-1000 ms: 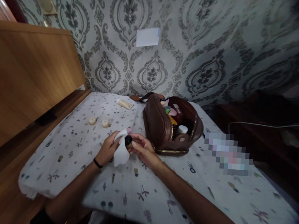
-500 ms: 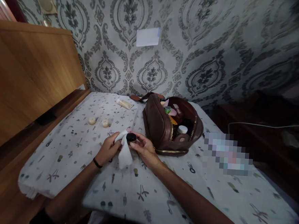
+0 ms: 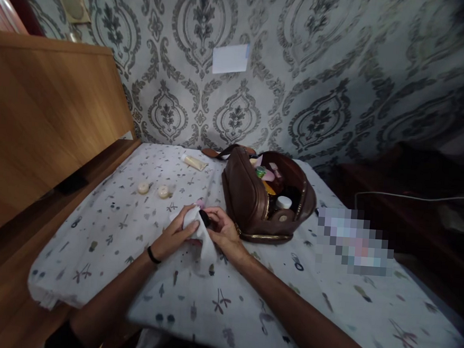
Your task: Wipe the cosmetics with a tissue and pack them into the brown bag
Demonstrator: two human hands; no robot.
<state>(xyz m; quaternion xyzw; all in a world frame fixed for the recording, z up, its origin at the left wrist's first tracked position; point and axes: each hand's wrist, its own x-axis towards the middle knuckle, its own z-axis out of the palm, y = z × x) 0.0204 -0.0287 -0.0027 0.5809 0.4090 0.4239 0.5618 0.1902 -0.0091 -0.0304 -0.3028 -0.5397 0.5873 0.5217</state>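
Observation:
My left hand is closed around a white cloth, pressing it against a small dark-capped container. Fingers of my right hand grip that container from the other side. Most of its body is hidden by cloth and fingers, so I cannot tell its exact kind. Just right of my hands stands a brown toiletry bag, unzipped, with a white-lidded jar, a green-topped item and other small items inside.
Two small cream-coloured round pieces lie on the patterned bedsheet at left, and a cream tube lies behind them. A blurred-out object is at right. A wooden panel borders the left side, the wallpapered wall the back.
The dark cap has tilted and turned between my hands. My left hand has brought the cloth further over the container, and the cloth's hanging end has swung right.

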